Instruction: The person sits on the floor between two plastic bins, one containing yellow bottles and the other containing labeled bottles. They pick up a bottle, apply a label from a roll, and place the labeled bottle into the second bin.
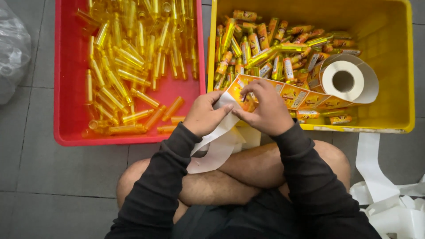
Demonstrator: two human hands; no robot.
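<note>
My left hand and my right hand meet over my crossed legs, fingers pinching the end of a strip of orange stickers on white backing paper. The strip runs right to a label roll lying in the yellow bin. Peeled white backing hangs down from under my left hand. Whether a bottle sits between my fingers is hidden. The yellow bin holds several labelled small bottles. The red bin at left holds several bare amber bottles.
Grey floor tiles surround the bins. A pile of used white backing paper lies at the lower right. A clear plastic bag sits at the far left edge. My bare knees and dark sleeves fill the lower middle.
</note>
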